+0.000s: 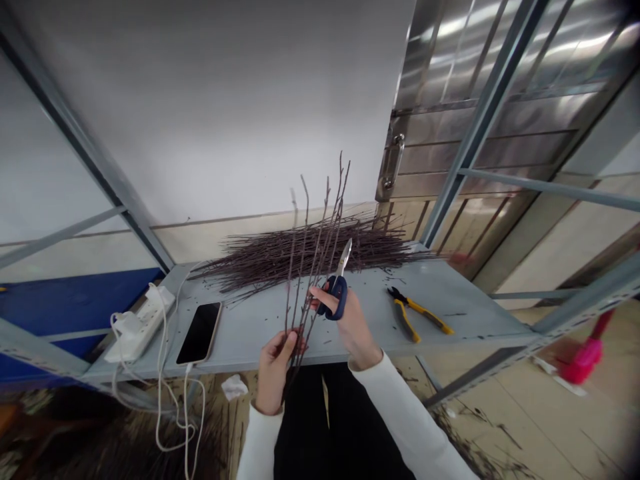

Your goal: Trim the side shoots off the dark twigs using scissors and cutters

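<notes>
Left hand point(274, 372) clamped around the lower ends of a bunch of thin dark twigs point(311, 283), bunch held in the air above the front edge of the worktop point(465, 310), tips up and slightly tilted. Right hand point(351, 325) closed on blue-handled scissors point(337, 298), steel blades point(344, 258) pointing up, almost together, right beside the twigs; contact between blades and twigs impossible to confirm from this view.

Behind both hands, on the worktop: loose heap of similar twigs point(300, 252), lying roughly parallel, short cut bits scattered around it. To the right of the hands, yellow-and-black-handled pliers point(413, 315), lying apart from the heap. To the left, a smartphone point(199, 332), screen up, with a white charging cable point(161, 393) running down over the edge, near a white power strip point(141, 325).

On the floor below: crumpled tissue point(234, 387), dark twig scraps point(480, 433). Beyond the worktop, a stainless steel door point(480, 120)
</notes>
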`<control>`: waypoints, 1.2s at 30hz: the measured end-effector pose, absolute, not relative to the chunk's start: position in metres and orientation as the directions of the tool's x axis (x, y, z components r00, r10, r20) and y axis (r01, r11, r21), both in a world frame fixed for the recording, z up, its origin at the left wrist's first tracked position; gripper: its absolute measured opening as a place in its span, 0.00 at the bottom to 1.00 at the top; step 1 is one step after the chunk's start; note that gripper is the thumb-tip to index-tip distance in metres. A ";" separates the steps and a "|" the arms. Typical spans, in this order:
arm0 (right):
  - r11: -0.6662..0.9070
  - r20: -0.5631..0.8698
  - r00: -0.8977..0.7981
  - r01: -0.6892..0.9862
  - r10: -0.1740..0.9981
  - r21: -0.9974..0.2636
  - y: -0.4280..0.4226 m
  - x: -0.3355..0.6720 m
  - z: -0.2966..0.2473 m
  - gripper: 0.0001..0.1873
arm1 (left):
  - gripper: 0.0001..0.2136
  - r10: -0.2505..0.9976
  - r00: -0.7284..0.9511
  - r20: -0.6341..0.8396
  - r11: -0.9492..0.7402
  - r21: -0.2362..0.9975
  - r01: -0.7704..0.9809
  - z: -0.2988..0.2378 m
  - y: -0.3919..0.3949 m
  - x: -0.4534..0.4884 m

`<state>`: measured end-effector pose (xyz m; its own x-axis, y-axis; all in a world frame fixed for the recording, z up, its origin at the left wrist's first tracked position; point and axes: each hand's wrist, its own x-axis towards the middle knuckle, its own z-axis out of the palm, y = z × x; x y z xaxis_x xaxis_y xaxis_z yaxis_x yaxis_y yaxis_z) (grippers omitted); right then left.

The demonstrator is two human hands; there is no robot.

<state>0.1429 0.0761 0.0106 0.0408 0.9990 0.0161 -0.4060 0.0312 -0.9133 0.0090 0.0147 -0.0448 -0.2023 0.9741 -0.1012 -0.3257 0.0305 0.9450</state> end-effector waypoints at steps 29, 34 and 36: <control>0.064 0.058 0.029 -0.266 0.998 -0.962 0.073 0.150 -0.010 0.20 | 0.12 0.963 -0.245 -0.111 0.010 0.925 -0.379 -0.051 0.011 0.007; 0.075 0.063 0.051 -0.274 0.997 -0.959 0.064 0.151 -0.015 0.19 | 0.09 0.969 -0.237 -0.063 -0.023 0.939 -0.344 -0.055 0.009 0.002; 0.068 0.050 0.076 -0.261 0.996 -0.963 0.059 0.151 -0.014 0.18 | 0.09 0.969 -0.239 -0.058 -0.028 0.939 -0.343 -0.055 0.008 0.002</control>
<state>0.1514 0.0593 -0.0145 0.0756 0.9959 0.0503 -0.2613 0.0685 -0.9628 0.0025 0.0082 -0.0548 -0.2389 0.9693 -0.0583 -0.3431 -0.0281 0.9389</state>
